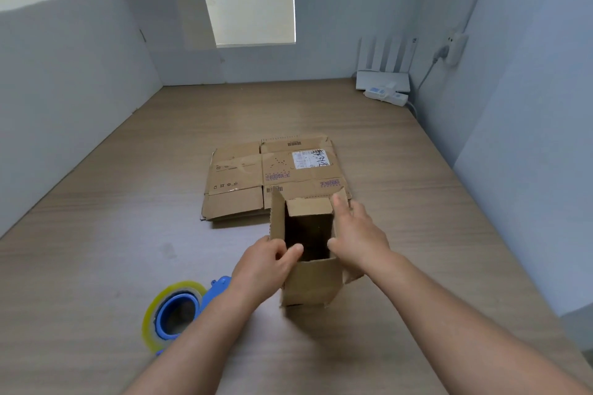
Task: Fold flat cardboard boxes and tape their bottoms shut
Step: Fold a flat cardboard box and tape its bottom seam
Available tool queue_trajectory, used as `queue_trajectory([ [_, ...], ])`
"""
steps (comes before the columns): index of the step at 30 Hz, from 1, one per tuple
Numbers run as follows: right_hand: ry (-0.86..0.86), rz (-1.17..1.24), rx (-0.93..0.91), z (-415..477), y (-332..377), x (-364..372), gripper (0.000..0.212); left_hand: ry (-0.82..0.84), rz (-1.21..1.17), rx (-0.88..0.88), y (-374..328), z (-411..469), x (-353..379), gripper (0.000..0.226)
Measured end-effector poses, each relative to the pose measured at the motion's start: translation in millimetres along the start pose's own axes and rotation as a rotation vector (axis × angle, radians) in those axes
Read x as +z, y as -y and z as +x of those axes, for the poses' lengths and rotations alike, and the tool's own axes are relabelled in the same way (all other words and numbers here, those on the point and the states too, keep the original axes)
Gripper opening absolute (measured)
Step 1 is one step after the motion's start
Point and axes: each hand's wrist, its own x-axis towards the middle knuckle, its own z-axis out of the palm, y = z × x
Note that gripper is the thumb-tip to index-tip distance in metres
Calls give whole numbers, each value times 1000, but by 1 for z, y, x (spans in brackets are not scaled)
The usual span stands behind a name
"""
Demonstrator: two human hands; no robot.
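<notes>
A small brown cardboard box [313,282] stands opened into a tube on the wooden table, its flaps up and its dark inside showing. My left hand [268,261] grips the box's left wall near the rim, thumb over the edge. My right hand [356,234] lies against the right wall, fingers stretched along the right flap and thumb at the rim. Behind the box lies a stack of flat cardboard boxes [253,183] with a white label and printed marks. A blue tape dispenser with a yellowish clear roll [175,314] rests at the lower left, partly behind my left forearm.
The wooden table [128,234] is walled by grey panels on the left, back and right. A white router with antennas [383,74] and a power strip [386,94] sit in the far right corner. A cardboard sheet [179,13] leans at the back left.
</notes>
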Motion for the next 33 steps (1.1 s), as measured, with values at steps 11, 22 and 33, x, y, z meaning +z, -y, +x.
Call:
queue_trajectory([
  [11,-183,-231,-26,60,20,-29,35,229,-46,130,22,-13,-4,135],
  [22,-140,45,85,54,15,-30,37,32,-257,-132,11,-10,7,91],
  [33,-97,154,126,-68,15,-2,31,-147,-98,-89,10,-13,-5,24],
])
